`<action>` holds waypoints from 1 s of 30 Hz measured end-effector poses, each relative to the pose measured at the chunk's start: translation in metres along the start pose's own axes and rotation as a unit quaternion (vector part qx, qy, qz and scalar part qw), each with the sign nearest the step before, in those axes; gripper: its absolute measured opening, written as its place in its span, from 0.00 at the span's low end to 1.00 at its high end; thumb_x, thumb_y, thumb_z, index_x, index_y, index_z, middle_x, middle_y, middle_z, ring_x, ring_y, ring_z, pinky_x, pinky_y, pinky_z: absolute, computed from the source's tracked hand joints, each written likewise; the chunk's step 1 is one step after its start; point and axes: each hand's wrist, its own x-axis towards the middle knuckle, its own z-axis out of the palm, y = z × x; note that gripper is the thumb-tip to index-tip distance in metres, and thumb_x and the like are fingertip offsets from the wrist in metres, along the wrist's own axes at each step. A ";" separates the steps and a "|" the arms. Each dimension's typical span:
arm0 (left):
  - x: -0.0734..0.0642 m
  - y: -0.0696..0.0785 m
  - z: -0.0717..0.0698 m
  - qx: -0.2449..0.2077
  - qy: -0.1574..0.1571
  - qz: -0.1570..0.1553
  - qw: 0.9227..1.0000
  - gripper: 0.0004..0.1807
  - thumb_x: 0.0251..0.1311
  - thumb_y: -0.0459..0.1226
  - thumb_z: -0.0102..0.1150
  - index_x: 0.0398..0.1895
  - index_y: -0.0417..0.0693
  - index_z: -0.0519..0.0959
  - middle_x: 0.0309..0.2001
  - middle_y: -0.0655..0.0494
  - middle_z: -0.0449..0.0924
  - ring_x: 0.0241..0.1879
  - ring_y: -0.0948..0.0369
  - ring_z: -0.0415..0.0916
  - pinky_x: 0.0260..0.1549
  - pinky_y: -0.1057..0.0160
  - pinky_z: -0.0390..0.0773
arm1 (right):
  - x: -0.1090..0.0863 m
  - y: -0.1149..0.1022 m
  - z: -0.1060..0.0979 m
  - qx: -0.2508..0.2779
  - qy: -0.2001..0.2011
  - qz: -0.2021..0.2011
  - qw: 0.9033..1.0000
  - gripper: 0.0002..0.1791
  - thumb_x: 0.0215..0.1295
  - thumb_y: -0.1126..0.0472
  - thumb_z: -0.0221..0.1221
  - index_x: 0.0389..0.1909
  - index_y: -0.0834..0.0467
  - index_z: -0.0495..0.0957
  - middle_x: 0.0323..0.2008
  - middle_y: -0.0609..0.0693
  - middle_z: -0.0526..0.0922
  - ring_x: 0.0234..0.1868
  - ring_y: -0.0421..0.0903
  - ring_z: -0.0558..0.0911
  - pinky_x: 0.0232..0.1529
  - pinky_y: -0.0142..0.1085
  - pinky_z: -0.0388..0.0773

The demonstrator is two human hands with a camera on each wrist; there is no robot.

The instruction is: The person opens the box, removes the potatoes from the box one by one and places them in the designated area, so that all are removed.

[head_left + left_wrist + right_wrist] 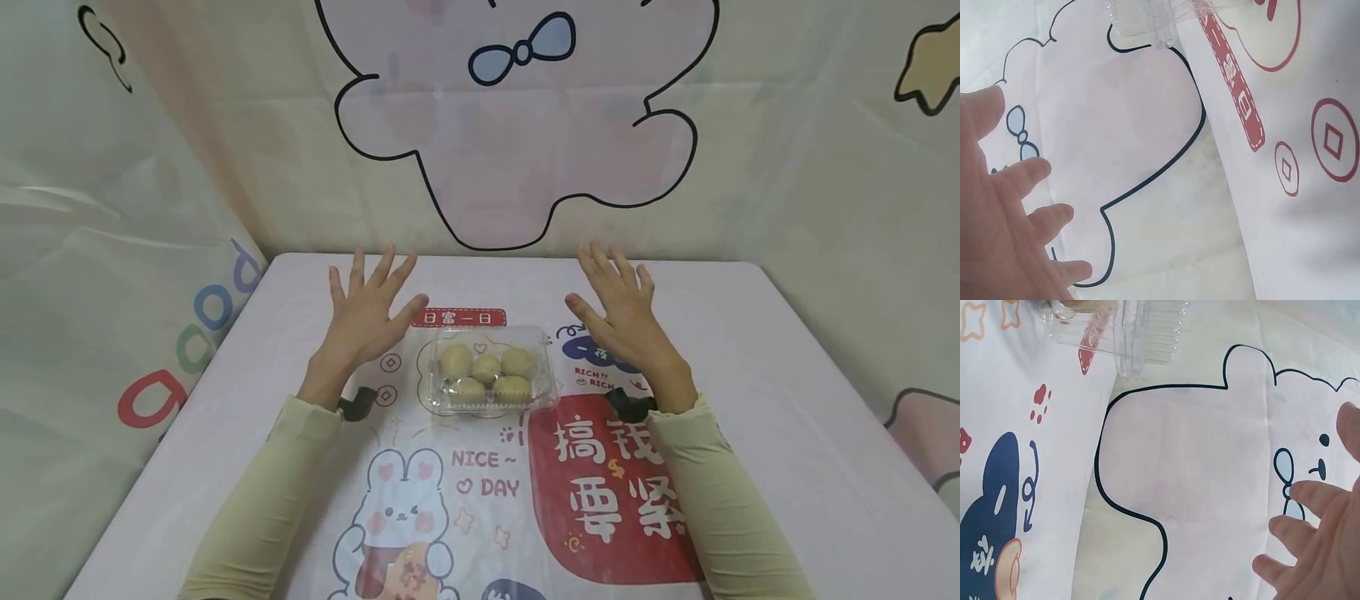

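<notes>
A clear plastic clamshell box (pixel 491 371) stands on the table between the two hands, with several pale yellow-green, egg-shaped pieces (pixel 487 368) inside it. Its lid looks closed. To the left of the box, my left hand (pixel 367 312) is raised with its fingers spread and holds nothing. On the other side, my right hand (pixel 622 321) is likewise lifted, fingers apart, touching nothing. Both wrist views show the spread fingers, with an edge of the clear box (pixel 1141 22) at the top of the left wrist view and a corner of the box (pixel 1129 337) in the right one.
The white table (pixel 712 308) carries a printed cloth with a rabbit (pixel 405 517) and a red panel (pixel 615 492) with white characters. Behind it hangs a cartoon curtain (pixel 495 167); another printed sheet (pixel 112 250) hangs along the left side.
</notes>
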 end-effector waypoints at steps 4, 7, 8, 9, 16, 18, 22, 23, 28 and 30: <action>0.000 -0.003 0.002 -0.003 -0.003 0.015 1.000 0.40 0.71 0.66 0.40 0.82 0.67 0.51 0.84 0.55 0.40 0.82 0.42 0.23 0.72 0.28 0.21 | -0.001 0.001 0.003 0.020 0.004 -0.023 1.000 0.42 0.76 0.36 0.46 0.82 0.51 0.50 0.82 0.55 0.51 0.82 0.61 0.46 0.74 0.68 0.36; -0.001 -0.004 0.003 -0.008 -0.002 0.029 1.000 0.39 0.71 0.65 0.42 0.81 0.66 0.55 0.84 0.54 0.43 0.83 0.41 0.26 0.72 0.28 0.22 | -0.002 0.002 0.005 0.032 0.006 -0.037 0.999 0.40 0.75 0.38 0.49 0.81 0.51 0.54 0.81 0.55 0.54 0.81 0.61 0.51 0.74 0.68 0.41; -0.001 -0.004 0.004 -0.010 0.000 0.033 0.999 0.39 0.71 0.65 0.43 0.81 0.66 0.56 0.84 0.55 0.44 0.83 0.41 0.27 0.72 0.28 0.23 | -0.002 0.002 0.006 0.033 0.007 -0.041 0.999 0.40 0.74 0.39 0.50 0.81 0.51 0.54 0.81 0.56 0.55 0.81 0.61 0.52 0.73 0.68 0.42; -0.001 -0.004 0.004 -0.012 0.001 0.037 0.999 0.38 0.71 0.65 0.43 0.81 0.66 0.57 0.84 0.55 0.44 0.83 0.41 0.28 0.72 0.28 0.23 | -0.002 0.003 0.006 0.034 0.009 -0.043 0.998 0.40 0.74 0.40 0.51 0.80 0.51 0.55 0.80 0.56 0.57 0.80 0.61 0.53 0.73 0.67 0.43; -0.002 -0.004 0.005 -0.017 0.004 0.049 0.999 0.37 0.71 0.64 0.45 0.79 0.67 0.60 0.83 0.56 0.47 0.83 0.41 0.29 0.72 0.27 0.24 | -0.002 0.003 0.008 0.037 0.008 -0.048 0.998 0.40 0.71 0.44 0.55 0.80 0.50 0.57 0.79 0.57 0.60 0.78 0.61 0.58 0.73 0.66 0.47; -0.002 -0.003 0.004 -0.017 0.003 0.049 0.999 0.36 0.71 0.63 0.45 0.79 0.67 0.60 0.83 0.56 0.47 0.83 0.41 0.29 0.72 0.27 0.25 | -0.003 0.003 0.008 0.037 0.006 -0.047 0.998 0.40 0.70 0.44 0.56 0.80 0.50 0.57 0.79 0.56 0.61 0.78 0.61 0.59 0.73 0.66 0.48; -0.003 -0.002 0.004 -0.017 0.000 0.050 0.999 0.36 0.70 0.63 0.47 0.79 0.67 0.60 0.83 0.56 0.48 0.83 0.41 0.29 0.72 0.27 0.25 | -0.003 0.003 0.008 0.039 0.001 -0.045 0.998 0.40 0.70 0.44 0.57 0.80 0.50 0.58 0.78 0.56 0.62 0.77 0.61 0.60 0.73 0.65 0.49; -0.003 -0.002 0.003 -0.016 0.000 0.051 0.999 0.37 0.70 0.63 0.47 0.79 0.67 0.60 0.83 0.55 0.48 0.83 0.41 0.30 0.72 0.27 0.25 | -0.003 0.003 0.008 0.039 -0.001 -0.044 0.998 0.40 0.70 0.43 0.56 0.80 0.50 0.58 0.78 0.56 0.63 0.77 0.61 0.61 0.72 0.65 0.49; -0.003 -0.003 0.004 -0.017 -0.011 0.054 0.998 0.37 0.69 0.63 0.48 0.79 0.66 0.60 0.83 0.53 0.49 0.83 0.40 0.31 0.72 0.26 0.26 | -0.003 0.003 0.007 0.044 -0.016 -0.033 0.998 0.42 0.67 0.42 0.60 0.79 0.47 0.58 0.78 0.54 0.63 0.77 0.60 0.60 0.72 0.65 0.50; -0.003 -0.005 0.005 -0.017 -0.017 0.056 0.998 0.37 0.69 0.62 0.48 0.79 0.66 0.60 0.83 0.53 0.49 0.83 0.40 0.31 0.72 0.27 0.26 | -0.003 0.003 0.008 0.046 -0.022 -0.030 0.998 0.43 0.65 0.42 0.61 0.79 0.47 0.59 0.78 0.53 0.63 0.78 0.59 0.60 0.72 0.66 0.49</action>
